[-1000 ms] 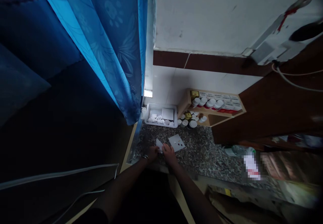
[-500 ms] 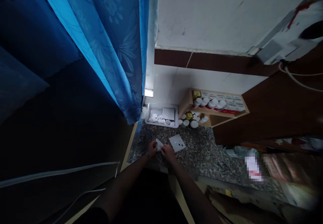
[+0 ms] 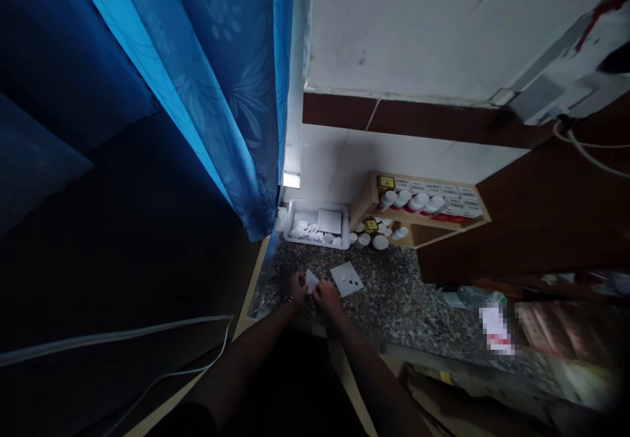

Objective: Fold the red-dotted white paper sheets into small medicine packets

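Note:
A small folded white paper (image 3: pixel 312 281) lies on the speckled stone counter (image 3: pixel 394 292) between my two hands. My left hand (image 3: pixel 296 287) has its fingers closed on the paper's left edge. On the right edge, my right hand (image 3: pixel 325 294) pinches the same paper. Just right of that hand lies a flat white paper square (image 3: pixel 350 287) bearing several small tablets, some dark and some pale. Beyond my hands stands a white plastic tray (image 3: pixel 290 232) with a stack of white paper (image 3: pixel 329 221) and several small folded paper packets (image 3: pixel 308 229).
Right of the tray, a wooden shelf (image 3: pixel 433 227) holds boxes and white-capped bottles, with more bottles (image 3: pixel 379 243) below. A blue curtain (image 3: pixel 231 96) hangs at the left. A clear bottle (image 3: pixel 475 296) lies at the right. White cables (image 3: pixel 123 335) run along the lower left.
The paper between my hands has shifted slightly and now shows a more pointed, triangular shape. My hands stay on it in nearly the same place. The view has moved a little.

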The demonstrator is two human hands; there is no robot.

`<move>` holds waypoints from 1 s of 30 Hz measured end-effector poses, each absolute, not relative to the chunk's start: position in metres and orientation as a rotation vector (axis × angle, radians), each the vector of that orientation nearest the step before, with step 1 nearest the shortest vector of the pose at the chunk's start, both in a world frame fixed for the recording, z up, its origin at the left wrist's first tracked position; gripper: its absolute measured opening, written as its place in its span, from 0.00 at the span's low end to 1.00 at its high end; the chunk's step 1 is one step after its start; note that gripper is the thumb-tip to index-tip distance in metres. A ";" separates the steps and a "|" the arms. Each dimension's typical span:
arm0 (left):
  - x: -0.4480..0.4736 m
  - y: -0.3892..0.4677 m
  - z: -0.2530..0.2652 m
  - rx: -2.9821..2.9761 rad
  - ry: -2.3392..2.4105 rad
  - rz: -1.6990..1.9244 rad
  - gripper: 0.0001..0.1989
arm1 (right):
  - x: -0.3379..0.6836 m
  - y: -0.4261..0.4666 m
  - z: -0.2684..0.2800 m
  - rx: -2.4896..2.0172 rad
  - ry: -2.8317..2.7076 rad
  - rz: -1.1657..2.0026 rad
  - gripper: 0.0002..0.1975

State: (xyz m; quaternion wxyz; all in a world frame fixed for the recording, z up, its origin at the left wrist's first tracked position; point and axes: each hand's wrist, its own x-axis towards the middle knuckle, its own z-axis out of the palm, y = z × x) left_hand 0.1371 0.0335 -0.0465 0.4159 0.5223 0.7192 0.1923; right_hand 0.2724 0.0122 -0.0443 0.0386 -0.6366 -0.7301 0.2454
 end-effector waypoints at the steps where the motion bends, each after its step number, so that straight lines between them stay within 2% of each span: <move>1: 0.137 0.034 -0.046 1.320 1.814 0.463 0.10 | 0.272 0.012 -0.045 -1.957 -2.229 0.744 0.05; 8: 0.144 0.047 -0.047 1.323 1.774 0.444 0.14 | 0.270 0.009 -0.045 -1.961 -2.199 0.730 0.06; 15: 0.147 0.068 -0.049 1.243 1.769 0.249 0.10 | 0.270 0.010 -0.040 -1.992 -2.231 0.767 0.07; 23: 0.131 0.079 -0.041 1.321 1.642 0.185 0.06 | 0.270 0.006 -0.040 -1.958 -2.176 0.767 0.08; 30: 0.137 0.072 -0.038 1.406 1.677 0.194 0.05 | 0.274 0.003 -0.039 -1.938 -2.266 0.711 0.14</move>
